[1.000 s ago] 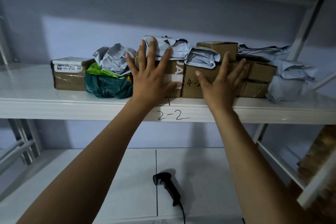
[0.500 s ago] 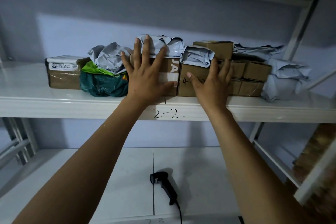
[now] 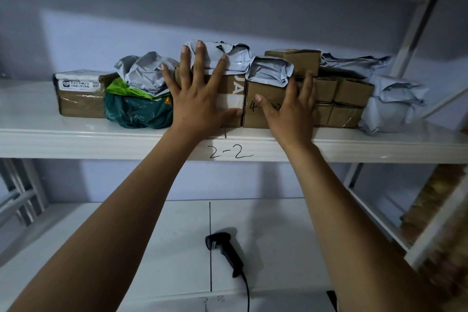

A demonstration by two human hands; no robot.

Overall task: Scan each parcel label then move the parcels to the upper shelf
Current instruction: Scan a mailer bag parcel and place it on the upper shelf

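Your left hand and right hand, fingers spread flat, holding nothing, press stiff brown cardboard boxes on the white upper shelf; take their rigid sides, since they seem light.

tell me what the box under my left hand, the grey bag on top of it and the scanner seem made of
The box under the left hand: cardboard by the look, matte brown with a pale tape strip. The grey bag: thin plastic film, probably a mailer, faintly shiny and sharply crumpled. The scanner: likely hard black plastic, smooth moulded shape, dull sheen.
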